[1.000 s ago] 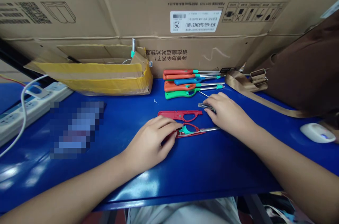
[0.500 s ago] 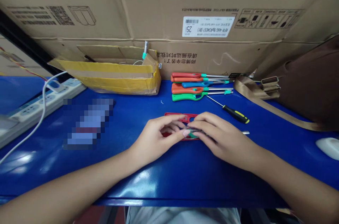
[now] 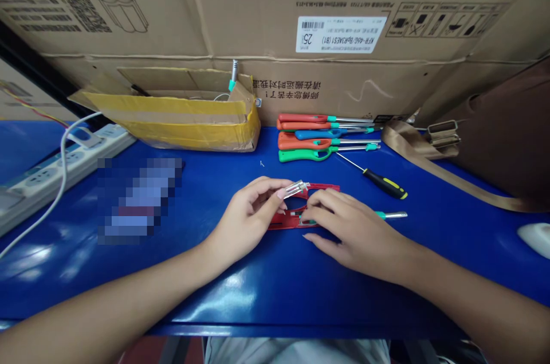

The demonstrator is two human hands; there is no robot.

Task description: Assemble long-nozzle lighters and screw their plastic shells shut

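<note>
Between the thumb and fingers of my left hand (image 3: pixel 253 209) is a small clear fuel tank (image 3: pixel 294 188) with a pale fitting at its tip, raised above the table. Below it lies an opened red lighter casing (image 3: pixel 281 222) in two halves, one behind the other. My right hand (image 3: pixel 344 220) hovers over the casing's right part, thumb apart from the bent fingers, whose tips reach the small inner parts. These fingers partly hide the inner parts. To the right of that hand juts the lighter's metal nozzle (image 3: pixel 396 215) with a teal collar.
Several long lighters (image 3: pixel 305 155) lie stacked behind my hands, beside a black-and-yellow screwdriver (image 3: pixel 385 183). A yellow-taped cardboard box (image 3: pixel 193 129) stands back left. At left are a power strip (image 3: pixel 55 166) and a blurred-out flat object (image 3: pixel 140 200); a brown strap (image 3: pixel 451 177) runs right.
My left hand has lifted the clear fuel tank up from the casing. My right fingers have spread, and more of the casing and nozzle shows. The view has shifted slightly.
</note>
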